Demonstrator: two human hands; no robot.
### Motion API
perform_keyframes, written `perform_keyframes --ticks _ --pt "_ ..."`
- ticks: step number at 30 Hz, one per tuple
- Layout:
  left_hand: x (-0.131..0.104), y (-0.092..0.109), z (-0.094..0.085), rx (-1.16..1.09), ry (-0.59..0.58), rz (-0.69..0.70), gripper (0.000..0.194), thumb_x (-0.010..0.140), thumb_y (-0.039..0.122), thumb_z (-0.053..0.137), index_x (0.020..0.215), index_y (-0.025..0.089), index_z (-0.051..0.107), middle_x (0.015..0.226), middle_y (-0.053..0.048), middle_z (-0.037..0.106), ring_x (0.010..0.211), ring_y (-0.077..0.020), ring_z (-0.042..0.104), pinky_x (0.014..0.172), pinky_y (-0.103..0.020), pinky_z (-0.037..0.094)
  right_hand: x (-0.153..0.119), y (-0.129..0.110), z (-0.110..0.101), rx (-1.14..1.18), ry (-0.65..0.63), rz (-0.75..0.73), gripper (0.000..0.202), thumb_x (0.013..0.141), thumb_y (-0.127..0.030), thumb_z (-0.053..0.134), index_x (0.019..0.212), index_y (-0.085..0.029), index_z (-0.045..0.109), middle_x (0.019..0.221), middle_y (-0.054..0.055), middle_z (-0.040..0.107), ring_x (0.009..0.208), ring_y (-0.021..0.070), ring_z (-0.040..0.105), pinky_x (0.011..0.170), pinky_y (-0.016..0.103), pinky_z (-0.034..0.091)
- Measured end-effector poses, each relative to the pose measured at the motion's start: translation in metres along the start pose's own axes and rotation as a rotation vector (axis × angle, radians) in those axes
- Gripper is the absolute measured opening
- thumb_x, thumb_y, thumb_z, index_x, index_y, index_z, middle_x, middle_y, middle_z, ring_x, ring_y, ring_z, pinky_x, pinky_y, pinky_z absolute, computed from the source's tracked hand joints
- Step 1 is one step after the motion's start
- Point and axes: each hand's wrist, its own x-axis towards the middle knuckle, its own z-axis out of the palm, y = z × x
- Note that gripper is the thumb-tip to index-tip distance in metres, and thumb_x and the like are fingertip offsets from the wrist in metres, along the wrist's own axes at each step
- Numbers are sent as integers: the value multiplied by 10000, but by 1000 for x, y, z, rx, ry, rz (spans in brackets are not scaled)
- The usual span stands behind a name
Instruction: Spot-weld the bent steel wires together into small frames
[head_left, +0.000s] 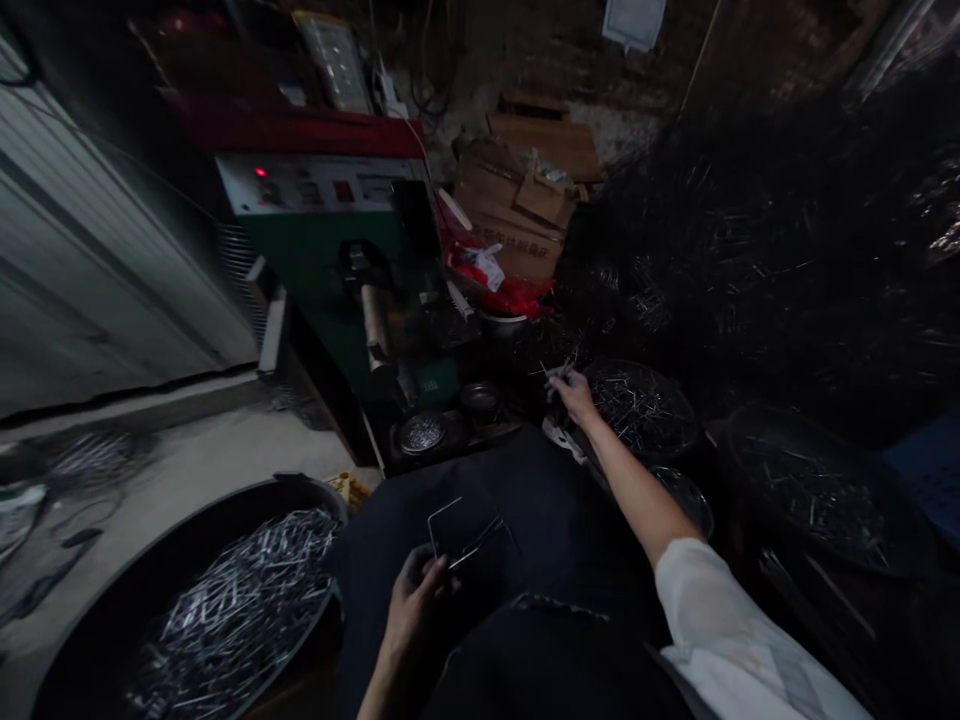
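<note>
My left hand (418, 588) is closed over my lap, its thumb and fingers pinching a bent metal wire piece (430, 520). More thin wire (480, 545) sticks out to the right of that hand, over the dark cloth on my legs. Farther forward on the right, my right hand (573, 393) has its fingers closed around several thin metal wire pieces (556, 368). Just right of it stands a dark tub (679, 445) with many loose wire pieces inside. The picture is dim, so the exact shape of what my right hand holds is unclear.
A green machine (300, 265) with a red light stands ahead, a small dish of metal bits (424, 432) at its foot. A large black basin (97, 600) of wire pieces sits at left. Cardboard boxes (510, 205) lie behind; a dark wire heap (750, 240) rises at right.
</note>
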Motion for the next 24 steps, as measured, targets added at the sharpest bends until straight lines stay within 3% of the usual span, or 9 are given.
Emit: perform_keyframes --ticks 3,5,7,11,15,24 --pt "1 4 0 5 -7 -28 574 568 476 901 979 203 609 675 53 592 557 -129 608 524 -210 500 42 -13 36 80 -7 -22 284 759 -400 683 952 -193 657 709 -38 648 544 91 567 524 217 514" --pt "1 5 -2 -6 -14 -45 604 566 464 912 1025 207 613 698 47 609 581 -134 617 542 -216 509 44 -12 58 110 -39 -21 282 782 -403 662 978 -200 655 728 -36 663 546 92 578 526 215 516" --pt "0 5 -3 -36 -7 -42 607 588 457 909 1061 214 615 729 39 629 598 -129 621 562 -216 517 23 1 78 117 -91 -10 269 778 -407 665 953 -203 665 717 -37 668 542 99 583 525 218 510" --pt "1 -2 -6 -44 33 -6 589 601 482 891 1063 221 635 704 28 623 553 -122 591 508 -201 481 -49 45 107 87 -201 30 152 710 -328 727 744 -197 658 624 -37 646 539 121 596 528 224 493" --pt "4 -10 -9 -1 66 -2 578 580 511 882 1029 226 659 676 23 603 513 -121 560 463 -199 441 -83 79 115 62 -301 79 84 725 -276 700 755 -199 687 578 -44 627 453 125 579 471 230 461" --pt "5 -9 -5 25 39 -22 612 631 550 852 1091 213 629 668 29 570 519 -121 539 455 -191 384 -73 91 108 78 -347 165 199 748 -326 638 851 -166 695 625 -42 625 433 92 567 438 198 470"
